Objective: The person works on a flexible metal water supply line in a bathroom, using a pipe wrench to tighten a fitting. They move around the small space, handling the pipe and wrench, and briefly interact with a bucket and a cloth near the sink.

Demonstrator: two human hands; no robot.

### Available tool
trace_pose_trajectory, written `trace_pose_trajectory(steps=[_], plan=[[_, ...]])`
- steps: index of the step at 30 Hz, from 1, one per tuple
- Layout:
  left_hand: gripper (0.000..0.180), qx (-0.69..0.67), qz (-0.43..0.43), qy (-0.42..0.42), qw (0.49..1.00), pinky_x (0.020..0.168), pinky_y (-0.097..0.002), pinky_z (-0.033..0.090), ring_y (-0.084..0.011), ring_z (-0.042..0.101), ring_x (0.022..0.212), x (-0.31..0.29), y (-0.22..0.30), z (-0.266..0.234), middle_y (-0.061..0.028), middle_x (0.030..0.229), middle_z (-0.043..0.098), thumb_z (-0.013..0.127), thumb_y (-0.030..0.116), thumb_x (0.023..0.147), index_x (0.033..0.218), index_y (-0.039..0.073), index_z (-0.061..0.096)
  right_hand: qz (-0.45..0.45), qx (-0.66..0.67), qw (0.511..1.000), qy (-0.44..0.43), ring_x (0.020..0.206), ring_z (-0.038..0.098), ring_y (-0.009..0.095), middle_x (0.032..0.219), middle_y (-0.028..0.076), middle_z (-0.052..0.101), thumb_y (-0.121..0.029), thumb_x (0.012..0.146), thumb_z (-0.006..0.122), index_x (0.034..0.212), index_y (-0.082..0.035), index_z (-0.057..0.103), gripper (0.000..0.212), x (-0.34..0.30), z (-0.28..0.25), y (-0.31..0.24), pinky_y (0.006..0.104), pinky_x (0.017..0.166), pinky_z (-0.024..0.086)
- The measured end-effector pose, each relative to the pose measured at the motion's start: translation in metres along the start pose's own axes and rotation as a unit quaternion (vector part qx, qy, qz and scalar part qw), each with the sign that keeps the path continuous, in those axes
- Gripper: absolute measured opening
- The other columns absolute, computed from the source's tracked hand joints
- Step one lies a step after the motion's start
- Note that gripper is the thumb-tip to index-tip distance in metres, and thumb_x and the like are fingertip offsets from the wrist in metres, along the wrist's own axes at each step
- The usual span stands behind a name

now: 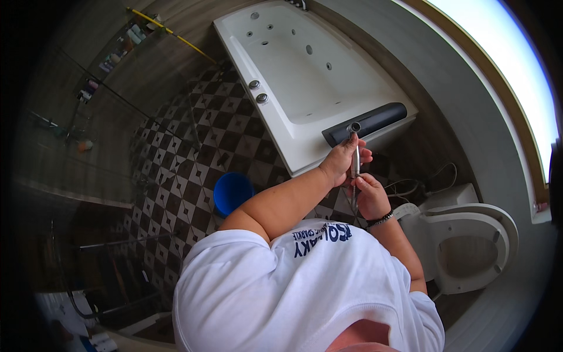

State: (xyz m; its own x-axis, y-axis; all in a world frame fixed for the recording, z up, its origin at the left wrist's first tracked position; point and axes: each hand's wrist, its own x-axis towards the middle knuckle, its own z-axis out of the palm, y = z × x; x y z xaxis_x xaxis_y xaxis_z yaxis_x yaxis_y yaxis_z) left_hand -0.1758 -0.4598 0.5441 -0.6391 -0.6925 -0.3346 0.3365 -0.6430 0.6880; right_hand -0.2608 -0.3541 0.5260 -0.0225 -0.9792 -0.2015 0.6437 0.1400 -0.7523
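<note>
A slim chrome hand sprayer [356, 158] stands upright between my hands, its round head [353, 127] in front of the dark bathtub headrest [375, 122]. My left hand [341, 162] is closed round its handle, thumb laid along it near the head. Lower down, my right hand [370, 195], with a dark bead bracelet at the wrist, pinches the handle's bottom end where a metal hose [354, 198] hangs. Part of the hose is hidden behind my fingers. The white bathtub's [287, 144] near end lies just beyond my hands.
A blue bucket [233, 192] stands on the patterned tile floor [202, 129] to my left. At my right is a toilet [469, 249] with its seat showing, and loose cables or hoses [410, 188] behind it. A yellow pole [173, 34] leans at the far left.
</note>
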Motion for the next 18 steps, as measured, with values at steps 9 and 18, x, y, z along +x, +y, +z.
trace_pose_trajectory(steps=[9,18], plan=[[0.043,0.069,-0.025,0.047,0.996,0.043,-0.0263,0.041,-0.0126,0.045,0.046,-0.007,0.007,-0.009,-0.0017,0.059,0.046,0.042,0.051,0.082,0.086,0.009,0.043,0.042,-0.104,0.993,-0.033,0.073,0.057,0.016,0.074,0.005,0.058,-0.018,0.083,0.052,0.082,-0.002,0.054,0.016,0.003,-0.006,-0.010,0.0281,0.070,0.043],[0.046,0.262,-0.119,-0.008,0.958,0.042,-0.0224,0.038,-0.0082,0.043,0.044,0.000,-0.016,0.003,0.0023,0.057,0.045,0.048,0.057,0.075,0.078,0.011,0.045,-0.142,-0.451,0.858,0.199,0.062,0.055,0.014,0.065,0.008,0.057,-0.013,0.079,0.055,0.083,0.001,0.056,0.014,-0.012,-0.012,-0.070,0.0261,0.056,0.043]])
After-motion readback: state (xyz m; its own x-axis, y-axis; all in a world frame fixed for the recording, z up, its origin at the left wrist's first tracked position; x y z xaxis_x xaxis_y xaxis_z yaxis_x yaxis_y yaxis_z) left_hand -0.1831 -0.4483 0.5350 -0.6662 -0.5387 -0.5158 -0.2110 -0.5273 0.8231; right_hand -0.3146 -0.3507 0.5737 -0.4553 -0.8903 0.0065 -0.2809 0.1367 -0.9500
